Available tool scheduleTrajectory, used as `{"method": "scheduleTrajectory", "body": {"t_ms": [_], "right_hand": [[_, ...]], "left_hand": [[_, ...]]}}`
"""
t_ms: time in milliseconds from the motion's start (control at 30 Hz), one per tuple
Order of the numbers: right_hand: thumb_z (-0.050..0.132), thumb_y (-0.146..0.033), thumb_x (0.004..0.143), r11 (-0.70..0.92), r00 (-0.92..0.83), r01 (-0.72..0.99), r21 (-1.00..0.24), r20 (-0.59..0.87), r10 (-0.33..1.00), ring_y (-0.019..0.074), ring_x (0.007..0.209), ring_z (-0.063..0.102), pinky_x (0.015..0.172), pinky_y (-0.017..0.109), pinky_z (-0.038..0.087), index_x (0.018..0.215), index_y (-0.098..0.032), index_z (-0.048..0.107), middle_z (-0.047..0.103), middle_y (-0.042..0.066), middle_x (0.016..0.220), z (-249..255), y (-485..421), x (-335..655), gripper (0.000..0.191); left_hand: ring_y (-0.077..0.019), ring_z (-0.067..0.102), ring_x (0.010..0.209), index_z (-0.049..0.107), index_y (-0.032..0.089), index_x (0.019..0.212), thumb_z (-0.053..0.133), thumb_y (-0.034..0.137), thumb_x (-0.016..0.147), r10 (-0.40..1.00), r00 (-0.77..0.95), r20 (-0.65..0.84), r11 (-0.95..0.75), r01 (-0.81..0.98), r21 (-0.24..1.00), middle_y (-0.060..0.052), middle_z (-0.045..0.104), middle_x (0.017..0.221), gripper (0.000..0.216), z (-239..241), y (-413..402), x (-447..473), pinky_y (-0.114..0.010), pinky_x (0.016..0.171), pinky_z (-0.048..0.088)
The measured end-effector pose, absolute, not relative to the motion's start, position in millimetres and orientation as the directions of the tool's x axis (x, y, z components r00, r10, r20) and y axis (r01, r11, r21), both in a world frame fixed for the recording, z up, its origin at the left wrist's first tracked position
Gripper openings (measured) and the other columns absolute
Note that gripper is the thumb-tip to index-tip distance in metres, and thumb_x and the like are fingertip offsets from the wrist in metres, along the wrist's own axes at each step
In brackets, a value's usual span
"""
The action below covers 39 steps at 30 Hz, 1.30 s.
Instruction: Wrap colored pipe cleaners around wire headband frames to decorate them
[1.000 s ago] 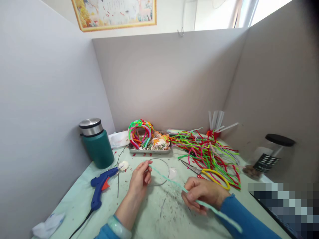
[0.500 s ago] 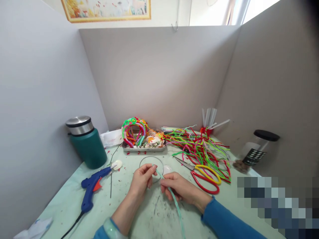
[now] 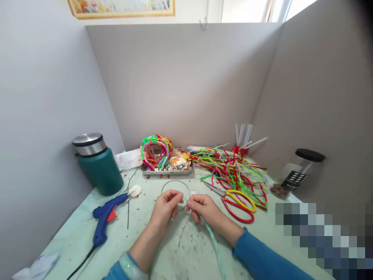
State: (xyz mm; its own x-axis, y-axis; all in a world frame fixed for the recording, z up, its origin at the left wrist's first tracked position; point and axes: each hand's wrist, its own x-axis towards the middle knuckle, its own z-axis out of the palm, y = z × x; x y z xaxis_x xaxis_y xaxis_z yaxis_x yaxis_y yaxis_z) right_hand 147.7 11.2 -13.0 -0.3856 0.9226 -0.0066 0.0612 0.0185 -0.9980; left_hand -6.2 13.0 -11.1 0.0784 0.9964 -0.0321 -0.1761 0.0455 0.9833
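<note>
My left hand (image 3: 167, 204) pinches the tip of a mint-green pipe cleaner (image 3: 216, 245). Close beside it, my right hand (image 3: 205, 209) grips the same strand, whose long tail droops from under my palm toward the front edge. A thin round hoop (image 3: 175, 181) shows just behind my fingertips; whether they touch it I cannot tell. To the right of my right hand lie scissors (image 3: 223, 192) with one yellow and one red handle, blades pointing back left. A small whitish disc beyond my right fingertips is partly hidden.
At left are a blue glue gun (image 3: 102, 225), a white disc (image 3: 136, 191) by its nozzle, and a green flask (image 3: 100, 171). A metal tray (image 3: 167, 173) holds colourful hoops (image 3: 155, 151) and small pieces. Pipe cleaners (image 3: 233, 167) pile at back right, near a black-lidded jar (image 3: 297, 175).
My hands have come closer together, shortening the strand between their fingertips. The hanging tail has swung to the right, and the camera view has shifted slightly.
</note>
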Motion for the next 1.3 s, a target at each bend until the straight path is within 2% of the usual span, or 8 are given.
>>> {"method": "scheduleTrajectory", "body": {"t_ms": [367, 600, 667, 767, 867, 1000, 1133, 1300], "right_hand": [[0.053, -0.032, 0.074, -0.054, -0.441, 0.018, -0.998, -0.057, 0.896, 0.0058, 0.033, 0.036, 0.034, 0.017, 0.026, 0.063, -0.013, 0.058, 0.047, -0.005, 0.039, -9.7, 13.5, 155.0, 0.023], [0.051, -0.038, 0.079, 0.069, -0.306, 0.086, -0.994, 0.039, 0.951, 0.006, 0.035, 0.037, 0.036, 0.018, 0.026, 0.066, -0.015, 0.056, 0.047, -0.005, 0.043, -24.5, 18.2, 155.5, 0.027], [0.05, -0.038, 0.081, 0.125, -0.253, 0.119, -0.985, 0.091, 0.963, 0.006, 0.037, 0.038, 0.038, 0.018, 0.027, 0.065, -0.016, 0.055, 0.047, -0.005, 0.045, -27.8, 19.9, 157.2, 0.028], [0.047, -0.038, 0.083, 0.16, -0.184, 0.144, -0.977, 0.132, 0.974, 0.0066, 0.038, 0.038, 0.04, 0.019, 0.028, 0.068, -0.016, 0.056, 0.047, -0.005, 0.047, -31.2, 21.9, 158.5, 0.028], [0.046, -0.038, 0.083, 0.159, -0.15, 0.152, -0.976, 0.136, 0.979, 0.007, 0.038, 0.038, 0.041, 0.019, 0.029, 0.07, -0.016, 0.056, 0.048, -0.004, 0.047, -33.3, 22.9, 157.9, 0.027], [0.047, -0.037, 0.083, 0.163, -0.146, 0.151, -0.975, 0.141, 0.979, 0.007, 0.038, 0.039, 0.042, 0.019, 0.03, 0.069, -0.016, 0.056, 0.047, -0.005, 0.047, -34.1, 23.0, 156.8, 0.027], [0.046, -0.039, 0.083, 0.162, -0.131, 0.139, -0.977, 0.144, 0.981, 0.0067, 0.037, 0.038, 0.04, 0.019, 0.029, 0.071, -0.016, 0.056, 0.047, -0.005, 0.047, -34.3, 22.6, 156.5, 0.028], [0.046, -0.042, 0.083, 0.143, -0.131, 0.1, -0.985, 0.129, 0.983, 0.006, 0.035, 0.038, 0.036, 0.018, 0.028, 0.073, -0.016, 0.055, 0.048, -0.005, 0.047, -34.0, 23.8, 157.6, 0.029]], "left_hand": [[-0.001, 0.028, 0.031, 0.055, 0.013, 0.063, 0.068, 0.036, 0.065, 0.981, 0.143, -0.131, 0.166, -0.27, 0.949, 0.004, 0.054, 0.053, 0.026, -4.6, 9.9, -6.6, -0.018, 0.034, 0.025], [-0.0046, 0.033, 0.033, 0.061, 0.015, 0.078, 0.054, 0.043, 0.073, 1.0, -0.02, -0.014, 0.017, 0.148, 0.989, 0.0, 0.061, 0.063, 0.03, -3.4, 18.5, -15.1, -0.02, 0.036, 0.024], [-0.0092, 0.044, 0.043, 0.062, 0.016, 0.075, 0.052, 0.035, 0.074, 0.993, -0.031, 0.112, -0.089, 0.42, 0.903, -0.001, 0.062, 0.063, 0.021, 0.5, 19.7, -24.5, -0.021, 0.045, 0.031], [-0.0157, 0.054, 0.065, 0.063, 0.02, 0.067, 0.053, 0.021, 0.069, 0.968, 0.135, 0.212, -0.234, 0.79, 0.566, -0.002, 0.063, 0.07, 0.01, 7.8, 16.0, -38.4, -0.025, 0.06, 0.035], [-0.0182, 0.055, 0.076, 0.062, 0.02, 0.066, 0.054, 0.016, 0.066, 0.952, 0.278, 0.13, -0.307, 0.879, 0.366, -0.004, 0.062, 0.077, 0.008, 11.8, 10.1, -44.8, -0.025, 0.064, 0.035], [-0.0174, 0.056, 0.07, 0.06, 0.019, 0.067, 0.048, 0.013, 0.07, 0.946, 0.311, 0.094, -0.325, 0.902, 0.286, -0.005, 0.062, 0.075, 0.014, 9.5, 7.3, -40.7, -0.025, 0.061, 0.034], [-0.0165, 0.055, 0.063, 0.061, 0.02, 0.083, 0.045, 0.016, 0.076, 0.954, 0.205, 0.217, -0.285, 0.84, 0.462, -0.003, 0.062, 0.068, 0.018, 6.5, 10.3, -31.4, -0.025, 0.059, 0.034], [-0.0126, 0.053, 0.055, 0.066, 0.019, 0.089, 0.05, 0.025, 0.077, 0.949, 0.131, 0.285, -0.313, 0.458, 0.832, -0.003, 0.063, 0.071, 0.021, 13.4, 12.5, -27.1, -0.023, 0.054, 0.038]]}}
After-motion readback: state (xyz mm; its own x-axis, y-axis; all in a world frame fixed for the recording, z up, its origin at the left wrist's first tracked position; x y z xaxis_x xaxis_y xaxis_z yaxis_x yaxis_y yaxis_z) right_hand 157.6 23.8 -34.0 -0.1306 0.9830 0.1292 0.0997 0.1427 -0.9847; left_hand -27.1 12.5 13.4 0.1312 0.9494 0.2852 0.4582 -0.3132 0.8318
